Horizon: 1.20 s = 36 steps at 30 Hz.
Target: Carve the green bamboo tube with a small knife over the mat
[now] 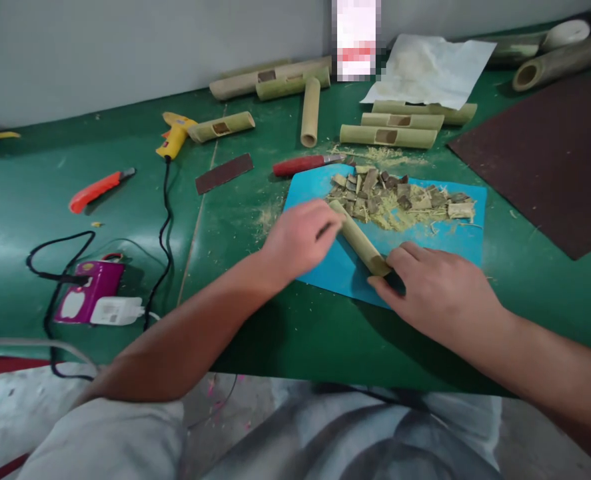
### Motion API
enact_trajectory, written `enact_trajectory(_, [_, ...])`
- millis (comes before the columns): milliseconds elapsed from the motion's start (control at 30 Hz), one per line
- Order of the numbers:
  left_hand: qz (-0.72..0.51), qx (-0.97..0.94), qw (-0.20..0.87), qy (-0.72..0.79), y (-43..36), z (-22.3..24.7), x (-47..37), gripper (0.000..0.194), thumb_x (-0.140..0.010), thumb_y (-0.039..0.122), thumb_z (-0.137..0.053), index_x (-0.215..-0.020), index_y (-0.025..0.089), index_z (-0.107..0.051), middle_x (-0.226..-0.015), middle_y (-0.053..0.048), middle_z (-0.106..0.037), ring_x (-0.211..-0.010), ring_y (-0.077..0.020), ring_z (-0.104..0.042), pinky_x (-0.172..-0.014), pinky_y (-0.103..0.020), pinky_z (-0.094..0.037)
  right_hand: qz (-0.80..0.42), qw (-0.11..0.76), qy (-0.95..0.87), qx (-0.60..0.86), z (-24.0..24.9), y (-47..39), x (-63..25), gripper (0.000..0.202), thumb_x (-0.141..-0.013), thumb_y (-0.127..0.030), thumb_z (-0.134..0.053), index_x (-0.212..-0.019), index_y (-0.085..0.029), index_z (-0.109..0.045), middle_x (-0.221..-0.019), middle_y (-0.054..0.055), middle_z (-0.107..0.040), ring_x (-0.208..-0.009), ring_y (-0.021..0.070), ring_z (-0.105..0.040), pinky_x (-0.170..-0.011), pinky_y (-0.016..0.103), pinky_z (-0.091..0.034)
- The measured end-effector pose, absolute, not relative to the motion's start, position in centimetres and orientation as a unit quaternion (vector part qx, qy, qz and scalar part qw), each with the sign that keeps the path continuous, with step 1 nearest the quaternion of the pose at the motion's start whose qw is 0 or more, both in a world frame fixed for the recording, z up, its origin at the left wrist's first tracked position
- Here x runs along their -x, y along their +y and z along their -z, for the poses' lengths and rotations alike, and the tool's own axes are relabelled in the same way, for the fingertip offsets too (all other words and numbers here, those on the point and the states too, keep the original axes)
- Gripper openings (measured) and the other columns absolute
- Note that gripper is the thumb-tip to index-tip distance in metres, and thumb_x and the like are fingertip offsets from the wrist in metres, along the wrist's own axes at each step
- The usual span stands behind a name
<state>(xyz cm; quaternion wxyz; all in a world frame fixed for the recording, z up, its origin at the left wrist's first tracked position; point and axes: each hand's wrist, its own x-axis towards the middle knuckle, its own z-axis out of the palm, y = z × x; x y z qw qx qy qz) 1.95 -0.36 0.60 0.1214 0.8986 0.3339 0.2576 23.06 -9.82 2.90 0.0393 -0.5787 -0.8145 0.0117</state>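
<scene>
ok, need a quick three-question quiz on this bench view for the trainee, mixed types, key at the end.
1. Multiple choice: which of these lies on the blue sheet?
a) orange-handled cutter
b) bamboo chips
c) white paper sheet

2. True or false: the yellow glue gun rests on the green tabletop.

3. Short answer: which of the person's hands is at the end of the bamboo tube nearer to their body?

Key: 1. b; 2. true; 3. the right hand.
</scene>
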Motion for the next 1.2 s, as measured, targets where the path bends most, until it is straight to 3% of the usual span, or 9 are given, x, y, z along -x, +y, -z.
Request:
enact_trajectory(133, [-0.202, -0.940, 0.139, 0.237, -0.8, -0.4, -2.1, 0.025, -0.101, 0.026, -0.047, -0.095, 0.017, -0.070, -0.092, -0.007, -0.072, -0.085, -0.0172, -0.067, -0.076, -0.028, -0.053, -0.020, 0.032, -0.810, 0.585, -3.0, -9.8, -23.0, 0.025, -0.090, -0.037, -0.053, -0.075, -0.019, -0.060, -0.071, 0.004, -0.061, -0.055, 0.0141, -0.046, -0.054, 0.031, -0.017])
enact_trajectory(267, [-0.277, -0.892, 0.106, 0.341, -0.3, -0.4, -2.0, 0.022, -0.100, 0.024, -0.051, -0.093, 0.015, -0.070, -0.091, -0.007, -0.072, -0.083, -0.0168, -0.066, -0.076, -0.028, -0.053, -0.023, 0.028, -0.808, 0.588, -3.1, -9.8, -22.9, 0.026, -0.091, -0.037, -0.052, -0.075, -0.018, -0.060, -0.070, 0.004, -0.060, -0.055, 0.0146, -0.047, -0.053, 0.031, -0.015])
enact_trajectory(400, [-0.173, -0.943, 0.159, 0.236, -0.9, -0.6, -2.3, 0.024, -0.101, 0.024, -0.047, -0.098, 0.018, -0.070, -0.089, -0.005, -0.071, -0.084, -0.0169, -0.066, -0.074, -0.027, -0.052, -0.028, 0.021, -0.807, 0.589, -3.2, -9.8, -22.9, 0.023, -0.090, -0.035, -0.054, -0.076, -0.018, -0.061, -0.072, 0.005, -0.062, -0.055, 0.0148, -0.047, -0.054, 0.030, -0.016])
enact_trajectory(567, [-0.262, -0.893, 0.124, 0.346, -1.0, -0.9, -2.5, 0.023, -0.101, 0.025, -0.049, -0.093, 0.015, -0.069, -0.090, -0.008, -0.071, -0.084, -0.0175, -0.066, -0.076, -0.029, -0.051, -0.032, 0.014, -0.806, 0.591, -3.3, -9.8, -22.8, 0.024, -0.091, -0.036, -0.053, -0.078, -0.018, -0.061, -0.074, 0.005, -0.062, -0.057, 0.0154, -0.048, -0.054, 0.031, -0.016])
enact_trajectory(700, [-0.164, -0.949, 0.155, 0.222, -1.6, -0.8, -2.7, 0.027, -0.102, 0.024, -0.045, -0.094, 0.017, -0.069, -0.086, -0.005, -0.070, -0.081, -0.0158, -0.065, -0.071, -0.026, -0.050, -0.037, 0.027, -0.809, 0.586, -3.1, -9.8, -22.9, 0.023, -0.092, -0.033, -0.051, -0.078, -0.018, -0.061, -0.073, 0.005, -0.062, -0.057, 0.0148, -0.048, -0.054, 0.031, -0.018])
enact_trajectory(867, [-0.280, -0.894, 0.115, 0.330, -1.2, -0.6, -2.5, 0.021, -0.100, 0.023, -0.051, -0.094, 0.014, -0.069, -0.090, -0.007, -0.071, -0.084, -0.0168, -0.066, -0.076, -0.027, -0.051, -0.021, 0.041, -0.811, 0.583, -3.0, -9.8, -22.9, 0.027, -0.092, -0.037, -0.050, -0.076, -0.018, -0.060, -0.070, 0.004, -0.059, -0.056, 0.0141, -0.046, -0.054, 0.031, -0.016])
enact_trajectory(1033, [-0.168, -0.943, 0.164, 0.235, -1.8, -0.6, -2.7, 0.029, -0.103, 0.022, -0.042, -0.093, 0.017, -0.069, -0.085, -0.005, -0.069, -0.079, -0.0162, -0.064, -0.069, -0.027, -0.049, -0.018, 0.036, -0.812, 0.583, -3.2, -9.8, -22.9, 0.025, -0.092, -0.034, -0.050, -0.076, -0.018, -0.061, -0.070, 0.004, -0.060, -0.055, 0.0139, -0.046, -0.054, 0.031, -0.017])
enact_trajectory(1200, [-0.267, -0.896, 0.112, 0.337, -0.8, -0.6, -2.4, 0.024, -0.101, 0.024, -0.048, -0.094, 0.014, -0.068, -0.089, -0.007, -0.070, -0.084, -0.0184, -0.065, -0.074, -0.029, -0.051, -0.014, 0.031, -0.810, 0.586, -3.1, -9.8, -22.8, 0.024, -0.090, -0.037, -0.055, -0.075, -0.018, -0.061, -0.070, 0.003, -0.059, -0.056, 0.0140, -0.044, -0.053, 0.031, -0.016])
